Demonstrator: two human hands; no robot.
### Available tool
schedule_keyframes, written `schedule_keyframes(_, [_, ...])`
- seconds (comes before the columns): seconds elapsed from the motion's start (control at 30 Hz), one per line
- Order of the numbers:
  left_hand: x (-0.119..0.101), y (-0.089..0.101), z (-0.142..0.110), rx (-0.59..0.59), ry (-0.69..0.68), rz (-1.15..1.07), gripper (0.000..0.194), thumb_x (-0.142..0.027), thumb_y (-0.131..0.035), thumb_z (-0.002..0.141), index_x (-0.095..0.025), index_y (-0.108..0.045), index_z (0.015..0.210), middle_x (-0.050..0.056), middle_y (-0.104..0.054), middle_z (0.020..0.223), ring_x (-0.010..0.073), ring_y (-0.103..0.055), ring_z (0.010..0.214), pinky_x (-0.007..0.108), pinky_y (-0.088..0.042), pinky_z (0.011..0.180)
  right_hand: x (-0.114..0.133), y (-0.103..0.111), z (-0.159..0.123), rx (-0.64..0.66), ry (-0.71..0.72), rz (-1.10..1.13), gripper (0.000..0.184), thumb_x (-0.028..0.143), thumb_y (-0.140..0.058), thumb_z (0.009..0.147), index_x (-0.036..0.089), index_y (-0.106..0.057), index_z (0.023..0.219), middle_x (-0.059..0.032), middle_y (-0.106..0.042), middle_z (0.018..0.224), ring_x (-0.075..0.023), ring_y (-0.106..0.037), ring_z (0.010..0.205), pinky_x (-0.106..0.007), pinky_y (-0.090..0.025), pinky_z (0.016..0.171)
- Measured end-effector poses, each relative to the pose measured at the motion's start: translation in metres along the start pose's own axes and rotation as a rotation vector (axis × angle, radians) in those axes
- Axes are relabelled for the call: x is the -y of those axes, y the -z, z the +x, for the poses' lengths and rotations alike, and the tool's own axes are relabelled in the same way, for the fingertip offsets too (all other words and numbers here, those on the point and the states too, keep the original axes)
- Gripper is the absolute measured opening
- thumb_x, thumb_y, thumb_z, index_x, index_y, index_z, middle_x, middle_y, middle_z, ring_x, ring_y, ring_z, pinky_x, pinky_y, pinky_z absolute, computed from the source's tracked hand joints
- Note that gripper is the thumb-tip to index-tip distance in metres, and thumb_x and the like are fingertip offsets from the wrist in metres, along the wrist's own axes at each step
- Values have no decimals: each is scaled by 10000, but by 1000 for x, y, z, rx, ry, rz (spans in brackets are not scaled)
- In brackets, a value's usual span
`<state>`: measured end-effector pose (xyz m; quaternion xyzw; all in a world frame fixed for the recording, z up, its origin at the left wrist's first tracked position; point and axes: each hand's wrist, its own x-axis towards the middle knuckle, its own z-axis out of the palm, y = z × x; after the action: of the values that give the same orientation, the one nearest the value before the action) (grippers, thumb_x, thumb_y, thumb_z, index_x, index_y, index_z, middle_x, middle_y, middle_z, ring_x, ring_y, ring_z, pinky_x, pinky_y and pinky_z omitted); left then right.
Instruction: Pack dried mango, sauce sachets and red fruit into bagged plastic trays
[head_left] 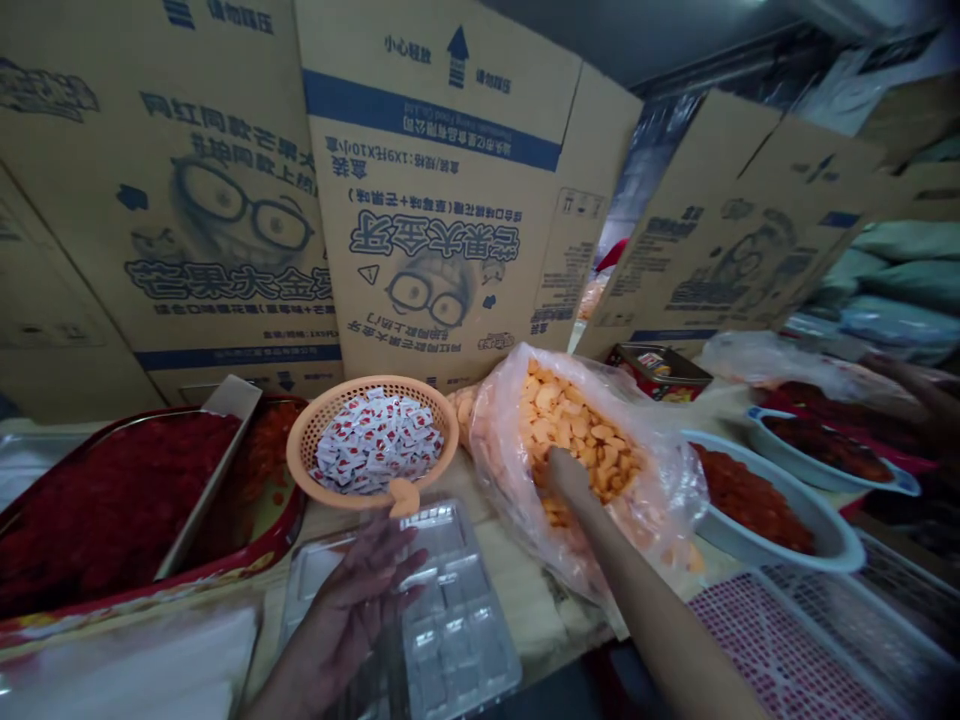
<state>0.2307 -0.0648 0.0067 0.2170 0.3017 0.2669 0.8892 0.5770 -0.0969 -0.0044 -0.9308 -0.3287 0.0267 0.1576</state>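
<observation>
My left hand (360, 590), slightly blurred, is over a clear plastic tray (457, 620) with moulded compartments, its fingers stretched out and apart. Just beyond its fingertips, an orange candy piece (405, 497) overlaps the rim of a peach-coloured basket (298, 455). Small white-and-red printed packets (379, 440) fill that basket. My right hand (568, 475) reaches into a clear plastic bag (502, 450) of orange candy pieces (577, 415). Its fingers are buried among the pieces, so I cannot see what they hold.
On the left, a red-rimmed tray (289, 530) holds dark red pieces and a flat metal divider (214, 470). Light blue basins (847, 548) of reddish pieces stand right, near a pink-and-white mesh basket (772, 640). Printed cardboard (450, 130) walls the back. Another person's hand (892, 375) shows far right.
</observation>
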Motion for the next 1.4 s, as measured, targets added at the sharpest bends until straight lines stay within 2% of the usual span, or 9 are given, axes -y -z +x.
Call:
schedule_keyframes(0.2, [-7, 2, -7, 22, -48, 5, 568, -35, -605, 684, -184, -488, 1220, 127, -530, 1279, 307, -535, 1112, 476, -423, 935, -9, -15, -4, 84, -8, -78, 219, 162, -508, 738, 86, -614, 915, -204, -622, 909, -323, -600, 870, -357, -413, 648])
schedule_keyframes(0.33, [-14, 11, -10, 75, -45, 24, 454, -51, -586, 709, -171, -540, 1145, 124, -525, 1283, 303, -531, 1118, 451, -450, 897, 11, 21, -16, -162, 115, 5, 336, 160, -470, 736, 113, -559, 1057, -170, -582, 1054, -267, -575, 916, -344, -431, 704])
schedule_keyframes(0.43, [-18, 19, -14, 136, -36, 41, 419, -46, -568, 721, -178, -554, 1119, 109, -501, 1311, 306, -515, 1136, 434, -458, 883, 49, 53, -47, -279, 482, 297, 317, 187, -462, 750, 158, -554, 1053, -104, -601, 971, -203, -573, 832, -321, -443, 713])
schedule_keyframes(0.57, [-24, 28, -23, 173, -45, 41, 445, -39, -545, 727, -195, -535, 1143, 93, -515, 1297, 285, -547, 1098, 427, -457, 880, 114, 65, -91, 148, 1249, 408, 278, 126, -417, 813, 230, -592, 1002, -54, -613, 1027, -173, -535, 966, -314, -418, 819])
schedule_keyframes(0.67, [-30, 35, -32, 164, -65, 38, 471, -36, -533, 729, -204, -512, 1169, 96, -540, 1268, 275, -567, 1069, 418, -466, 857, 150, 50, -107, 331, 1450, 318, 337, 51, -394, 811, 245, -624, 963, -20, -627, 1032, -161, -522, 968, -317, -403, 829])
schedule_keyframes(0.97, [-45, 68, -54, 39, -104, -21, 653, -24, -546, 709, -258, -390, 1299, 96, -582, 1217, 268, -594, 1029, 422, -466, 844, 194, 14, -125, 472, 1499, 397, 287, 99, -457, 832, 274, -642, 965, -4, -622, 1135, -172, -509, 1063, -365, -375, 893])
schedule_keyframes(1.07, [-51, 80, -60, 18, -128, -49, 646, -40, -550, 717, -239, -384, 1308, 114, -565, 1238, 299, -539, 1108, 451, -427, 898, 205, 0, -106, 408, 1283, 511, 335, 76, -418, 822, 234, -590, 1062, -40, -611, 1122, -156, -525, 1041, -327, -393, 879])
schedule_keyframes(1.2, [-61, 95, -69, -27, -181, -71, 566, -71, -561, 732, -222, -443, 1265, 118, -533, 1276, 306, -490, 1164, 462, -393, 941, 224, -35, -56, 366, 805, 170, 337, 80, -440, 784, 154, -561, 1089, -95, -590, 1081, -171, -547, 969, -284, -403, 831])
schedule_keyframes(1.4, [-70, 107, -77, -130, -228, -57, 446, -96, -584, 730, -227, -547, 1154, 81, -546, 1271, 259, -540, 1111, 407, -422, 918, 249, -78, -20, 515, 753, -13, 767, 157, -785, 439, 157, -545, 1168, -152, -492, 1232, -303, -444, 1120, -329, -404, 834])
